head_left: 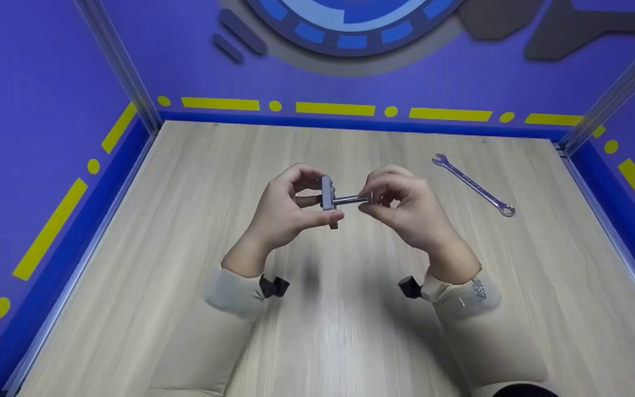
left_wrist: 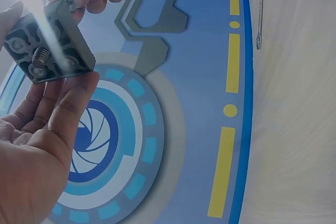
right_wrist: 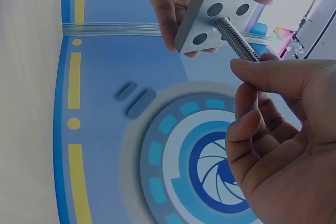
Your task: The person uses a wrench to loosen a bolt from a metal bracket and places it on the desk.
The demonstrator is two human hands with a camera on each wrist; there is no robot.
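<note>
Above the table, my left hand (head_left: 279,212) grips a square grey metal plate (head_left: 326,193) by its edges, thumb on the near side. A threaded bolt (right_wrist: 236,40) passes through the plate's middle. One face of the plate (right_wrist: 210,24) is smooth with several round holes; the other face (left_wrist: 58,35) is ribbed, and the bolt's threaded tip (left_wrist: 40,56) sticks out there. My right hand (head_left: 414,207) pinches the bolt's other end between thumb and fingers, which hide that end. A silver combination wrench (head_left: 474,186) lies on the table, right of my right hand.
The wood-grain table (head_left: 185,182) is bounded by blue panels (head_left: 207,71) with yellow marks at the back and sides. Metal frame posts (head_left: 124,66) stand at the back corners. A black round object (head_left: 524,390) shows at the bottom right edge.
</note>
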